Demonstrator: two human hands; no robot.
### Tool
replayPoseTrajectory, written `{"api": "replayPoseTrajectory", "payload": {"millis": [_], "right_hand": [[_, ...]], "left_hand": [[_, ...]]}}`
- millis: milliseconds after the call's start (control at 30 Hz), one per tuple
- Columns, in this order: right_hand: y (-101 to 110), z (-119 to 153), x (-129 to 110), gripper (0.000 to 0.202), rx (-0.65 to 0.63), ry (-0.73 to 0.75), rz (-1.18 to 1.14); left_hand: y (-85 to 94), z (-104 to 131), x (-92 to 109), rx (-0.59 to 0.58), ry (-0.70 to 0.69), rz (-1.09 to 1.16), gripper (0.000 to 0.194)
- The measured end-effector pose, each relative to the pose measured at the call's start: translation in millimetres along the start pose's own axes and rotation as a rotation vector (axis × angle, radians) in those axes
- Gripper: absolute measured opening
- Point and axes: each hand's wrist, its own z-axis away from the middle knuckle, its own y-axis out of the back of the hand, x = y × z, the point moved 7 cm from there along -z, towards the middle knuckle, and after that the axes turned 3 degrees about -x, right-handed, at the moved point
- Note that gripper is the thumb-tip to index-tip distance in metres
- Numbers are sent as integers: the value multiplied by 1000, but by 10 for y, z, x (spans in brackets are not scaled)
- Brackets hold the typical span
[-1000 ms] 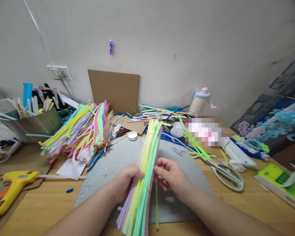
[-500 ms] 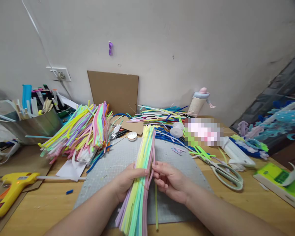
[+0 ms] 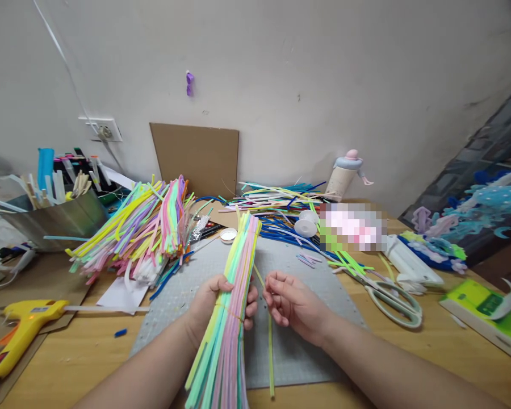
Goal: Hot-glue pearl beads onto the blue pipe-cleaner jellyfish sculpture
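Note:
A thick bundle of pastel pipe cleaners (image 3: 232, 295), yellow, mint, pink and lilac, is gripped around its middle by my left hand (image 3: 215, 304). A thin tie circles the bundle, which leans with its top away from me. To its right my right hand (image 3: 296, 307) is apart from the bundle, fingers loosely curled and nothing plainly held. A single yellow pipe cleaner (image 3: 271, 358) lies on the grey cutting mat (image 3: 310, 352), passing close to the right fingertips. Whether they touch it, I cannot tell.
More bundled pipe cleaners (image 3: 132, 227) lie at left, near a yellow glue gun (image 3: 29, 318). Loose pipe cleaners (image 3: 276, 199), a white spool (image 3: 306, 224) and a bottle (image 3: 343, 176) are at the back. Scissors (image 3: 396, 304) and a green tissue pack (image 3: 489, 312) lie right.
My left hand has turned the bundle and moved it left, bringing more pink strands to the front. My right fingers have come away from the pink strand at its edge.

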Motion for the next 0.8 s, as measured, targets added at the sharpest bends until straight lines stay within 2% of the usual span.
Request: {"api": "replayPoseTrajectory", "payload": {"millis": [67, 133, 267, 400, 533, 700, 800], "right_hand": [[9, 8, 2, 30, 7, 11, 27], [14, 21, -11, 30, 21, 41, 67], [2, 42, -62, 29, 60, 109, 173], [19, 49, -57, 31, 162, 77, 255], [39, 58, -44, 33, 231, 50, 260], [61, 66, -32, 36, 274, 19, 245], [51, 55, -14, 35, 256, -3, 242]], "left_hand": [[24, 12, -32, 62, 24, -93, 37], [59, 28, -43, 172, 10, -229, 37], [58, 46, 36, 334, -177, -491, 43], [37, 44, 77, 381, -318, -665, 57], [19, 72, 106, 441, -399, -823, 48], [6, 96, 104, 507, -417, -949, 50], [9, 95, 91, 521, -415, -995, 48]]}}
